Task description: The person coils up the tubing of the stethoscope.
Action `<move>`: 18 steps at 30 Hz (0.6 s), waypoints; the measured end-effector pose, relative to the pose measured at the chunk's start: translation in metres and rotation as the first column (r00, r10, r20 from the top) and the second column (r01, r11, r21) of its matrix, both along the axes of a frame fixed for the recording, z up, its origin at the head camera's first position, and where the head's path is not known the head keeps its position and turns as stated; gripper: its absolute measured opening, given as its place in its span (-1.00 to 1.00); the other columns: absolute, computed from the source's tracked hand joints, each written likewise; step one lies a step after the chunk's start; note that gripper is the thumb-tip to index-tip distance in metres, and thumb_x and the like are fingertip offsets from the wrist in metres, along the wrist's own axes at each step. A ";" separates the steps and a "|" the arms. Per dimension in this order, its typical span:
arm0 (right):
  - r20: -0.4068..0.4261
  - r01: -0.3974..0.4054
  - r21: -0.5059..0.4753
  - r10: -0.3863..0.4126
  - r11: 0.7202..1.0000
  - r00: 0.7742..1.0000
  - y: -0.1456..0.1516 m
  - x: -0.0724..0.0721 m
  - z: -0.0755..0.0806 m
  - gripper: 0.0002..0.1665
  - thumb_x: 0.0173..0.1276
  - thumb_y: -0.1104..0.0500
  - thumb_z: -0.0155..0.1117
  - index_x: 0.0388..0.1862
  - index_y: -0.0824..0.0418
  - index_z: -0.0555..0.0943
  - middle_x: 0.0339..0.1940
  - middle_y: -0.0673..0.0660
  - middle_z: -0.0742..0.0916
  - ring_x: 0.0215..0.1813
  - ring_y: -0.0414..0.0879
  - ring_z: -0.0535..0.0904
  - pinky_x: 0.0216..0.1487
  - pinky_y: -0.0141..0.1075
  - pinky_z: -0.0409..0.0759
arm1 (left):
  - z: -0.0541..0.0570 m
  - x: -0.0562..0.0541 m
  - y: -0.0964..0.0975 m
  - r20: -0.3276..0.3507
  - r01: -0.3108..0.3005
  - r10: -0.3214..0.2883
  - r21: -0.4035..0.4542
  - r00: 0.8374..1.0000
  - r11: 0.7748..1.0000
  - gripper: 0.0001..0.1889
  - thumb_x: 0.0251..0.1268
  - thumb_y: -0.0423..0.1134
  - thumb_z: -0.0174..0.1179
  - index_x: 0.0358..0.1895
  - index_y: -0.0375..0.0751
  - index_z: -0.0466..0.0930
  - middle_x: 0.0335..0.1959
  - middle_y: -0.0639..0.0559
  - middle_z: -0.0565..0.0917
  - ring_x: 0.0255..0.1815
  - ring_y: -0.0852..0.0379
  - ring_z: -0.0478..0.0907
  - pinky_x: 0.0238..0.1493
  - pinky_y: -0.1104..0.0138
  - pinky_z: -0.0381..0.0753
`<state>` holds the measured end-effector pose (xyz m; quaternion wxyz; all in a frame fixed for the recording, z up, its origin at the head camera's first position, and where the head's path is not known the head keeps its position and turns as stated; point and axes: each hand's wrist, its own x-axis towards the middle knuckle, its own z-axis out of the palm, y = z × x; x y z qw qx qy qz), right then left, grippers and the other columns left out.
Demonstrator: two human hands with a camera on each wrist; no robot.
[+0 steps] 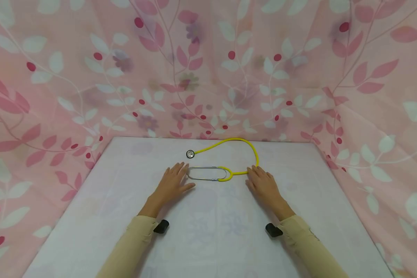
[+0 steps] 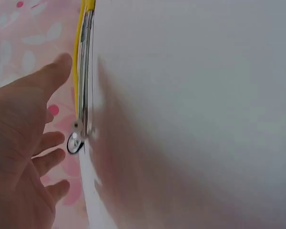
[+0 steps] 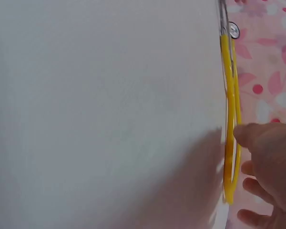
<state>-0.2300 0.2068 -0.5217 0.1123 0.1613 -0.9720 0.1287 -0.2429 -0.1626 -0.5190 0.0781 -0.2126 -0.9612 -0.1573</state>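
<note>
Left hand [image 1: 171, 184] and right hand [image 1: 265, 187], relaxed, holding nothing, flank a yellow stethoscope [image 1: 239, 173]; gripping both sides evenly should limit twisting.

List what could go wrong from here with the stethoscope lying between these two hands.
The yellow tube reaches the far edge of the table, so a careless push might send it over.

Neither the left hand nor the right hand holds the chest piece, so it could swing loose if the rest is lifted.

Pink leaf-print fabric walls [image 1: 208, 73], pale table [image 1: 215, 239], soft, even light
</note>
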 end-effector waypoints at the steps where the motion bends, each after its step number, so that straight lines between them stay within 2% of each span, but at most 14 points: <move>1: -0.046 -0.022 0.000 0.022 1.000 0.999 -0.005 -0.004 0.000 -0.46 0.45 0.05 0.21 0.34 0.21 0.49 0.33 0.24 0.57 0.40 0.20 0.42 0.27 0.24 0.38 | 0.000 -0.005 0.004 -0.002 0.031 -0.031 0.005 1.000 1.000 -0.17 0.25 0.18 0.26 0.47 -0.20 0.26 0.46 -0.23 0.33 0.51 -0.22 0.21 0.45 -0.21 0.15; 4: -0.160 -0.058 0.029 0.062 0.998 0.985 -0.016 -0.014 -0.001 -0.67 0.35 0.19 0.31 0.08 0.21 0.67 0.05 0.17 0.74 0.16 0.12 0.62 0.07 0.11 0.55 | 0.000 -0.018 0.018 0.023 0.109 -0.109 -0.007 0.994 0.994 -0.27 0.29 0.07 0.28 0.42 -0.25 0.34 0.41 -0.21 0.41 0.47 -0.17 0.29 0.47 -0.08 0.22; 8: -0.211 -0.040 0.082 0.057 0.996 0.976 -0.024 -0.022 -0.005 -0.87 0.27 0.24 0.39 -0.20 0.16 0.75 -0.19 0.09 0.79 -0.08 0.03 0.71 -0.10 0.03 0.57 | 0.000 -0.030 0.033 0.077 0.177 -0.173 -0.050 0.982 0.983 -0.33 0.30 0.01 0.29 0.38 -0.26 0.39 0.39 -0.15 0.45 0.46 -0.10 0.32 0.48 0.05 0.26; 14: -0.189 -0.015 0.103 0.034 0.995 0.981 -0.027 -0.026 -0.002 -0.88 0.26 0.23 0.40 -0.22 0.13 0.77 -0.24 0.08 0.79 -0.16 -0.01 0.72 -0.14 -0.01 0.53 | 0.004 -0.034 0.041 0.136 0.212 -0.202 -0.065 0.970 0.975 -0.36 0.31 0.02 0.27 0.38 -0.17 0.41 0.39 -0.12 0.45 0.43 -0.09 0.36 0.44 0.04 0.33; 18: -0.190 -0.009 0.115 0.031 0.993 0.981 -0.027 -0.028 0.002 -0.88 0.28 0.22 0.38 -0.21 0.11 0.77 -0.25 0.08 0.78 -0.17 -0.01 0.71 -0.14 -0.02 0.51 | 0.006 -0.037 0.043 0.105 0.234 -0.226 -0.078 0.969 0.969 -0.39 0.33 0.02 0.25 0.37 -0.17 0.43 0.29 -0.12 0.52 0.31 -0.07 0.45 0.35 0.07 0.44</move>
